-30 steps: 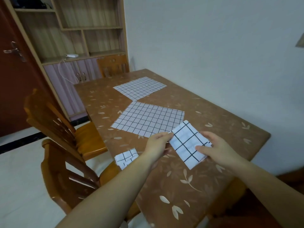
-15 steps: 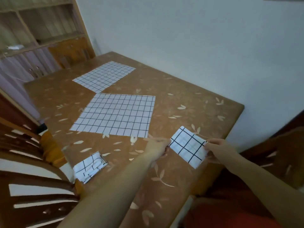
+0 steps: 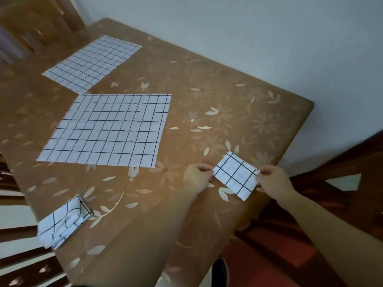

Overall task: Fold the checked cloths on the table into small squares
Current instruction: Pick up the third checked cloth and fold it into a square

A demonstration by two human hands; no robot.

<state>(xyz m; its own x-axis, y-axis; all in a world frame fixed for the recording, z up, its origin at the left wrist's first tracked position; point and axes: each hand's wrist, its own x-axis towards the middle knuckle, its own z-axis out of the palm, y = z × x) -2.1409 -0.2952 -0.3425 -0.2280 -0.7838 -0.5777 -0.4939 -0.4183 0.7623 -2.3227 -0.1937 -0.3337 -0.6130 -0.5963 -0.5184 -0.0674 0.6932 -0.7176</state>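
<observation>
- The folded checked cloth [image 3: 236, 175] sits near the right edge of the tabletop [image 3: 238, 104], between both hands.
- The left hand [image 3: 198, 178] pinches its left corner; the right hand [image 3: 273, 180] pinches its right corner. Fingers on both sides are curled onto the fabric.
- The cloth's long axis runs from far-left to near-right, diagonal to the edge.
- Two flat cloths, the near one [image 3: 107, 129] and the far one [image 3: 93, 63], lie well apart to the left, nearer the left hand.
- A folded stack [image 3: 62, 222] rests at the near-left edge.
</observation>
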